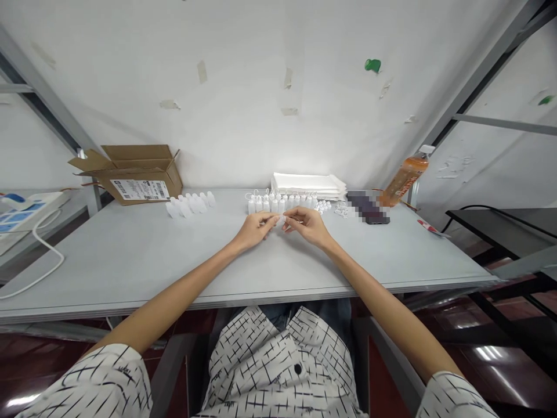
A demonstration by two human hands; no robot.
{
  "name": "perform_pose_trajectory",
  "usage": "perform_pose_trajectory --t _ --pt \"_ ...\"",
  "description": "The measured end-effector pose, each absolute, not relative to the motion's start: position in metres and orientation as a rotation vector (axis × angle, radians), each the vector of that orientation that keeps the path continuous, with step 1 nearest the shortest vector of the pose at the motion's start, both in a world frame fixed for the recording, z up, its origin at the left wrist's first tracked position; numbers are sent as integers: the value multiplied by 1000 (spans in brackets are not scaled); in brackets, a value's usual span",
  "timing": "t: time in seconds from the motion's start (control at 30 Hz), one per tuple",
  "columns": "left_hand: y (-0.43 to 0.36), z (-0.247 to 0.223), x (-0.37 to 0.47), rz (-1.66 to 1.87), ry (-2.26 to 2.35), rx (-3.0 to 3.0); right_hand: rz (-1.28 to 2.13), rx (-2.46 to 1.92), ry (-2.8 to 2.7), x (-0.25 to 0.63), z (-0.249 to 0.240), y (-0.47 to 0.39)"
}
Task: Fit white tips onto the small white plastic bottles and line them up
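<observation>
Left hand (261, 227) and right hand (308, 225) pinch a small white piece (281, 220) between them, above the table (143, 255), before grouped white bottles (275, 204). Work appears partway: small parts (322, 206) lie loose. Bottle contents: cannot tell. Cardboard box (139, 174): flaps open, inside hidden.

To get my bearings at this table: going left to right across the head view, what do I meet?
White cable, cardboard box, group of white pieces, left hand, small white piece, right hand, orange bottle.
</observation>
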State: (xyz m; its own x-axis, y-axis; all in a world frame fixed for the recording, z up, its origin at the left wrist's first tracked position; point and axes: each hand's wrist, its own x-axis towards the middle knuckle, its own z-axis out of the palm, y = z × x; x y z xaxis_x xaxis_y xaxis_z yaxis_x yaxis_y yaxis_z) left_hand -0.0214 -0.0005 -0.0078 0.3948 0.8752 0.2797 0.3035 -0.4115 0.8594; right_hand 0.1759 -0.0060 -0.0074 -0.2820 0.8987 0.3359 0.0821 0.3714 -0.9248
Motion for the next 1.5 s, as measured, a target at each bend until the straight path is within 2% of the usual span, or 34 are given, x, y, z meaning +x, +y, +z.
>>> perform_pose_trajectory --t 0.1,0.37,0.7,0.97,1.27,1.5 --pt "0 -5 -23 916 940 1763 964 -900 -1691 175 -10 -7" --pt "-4 -8 -20 780 797 1471 1060 -918 -1777 179 -2 -6" --pt "-7 -9 -19 752 784 1486 1038 -904 -1840 183 -2 -7" --pt "-8 -19 -17 919 938 2027 1047 -926 -1793 182 -7 -6" --pt "-9 -22 -22 848 1115 2606 1160 -948 -1704 183 -8 -5" --pt "-4 -26 -25 889 1149 2826 1097 -980 -1693 182 -8 -4"
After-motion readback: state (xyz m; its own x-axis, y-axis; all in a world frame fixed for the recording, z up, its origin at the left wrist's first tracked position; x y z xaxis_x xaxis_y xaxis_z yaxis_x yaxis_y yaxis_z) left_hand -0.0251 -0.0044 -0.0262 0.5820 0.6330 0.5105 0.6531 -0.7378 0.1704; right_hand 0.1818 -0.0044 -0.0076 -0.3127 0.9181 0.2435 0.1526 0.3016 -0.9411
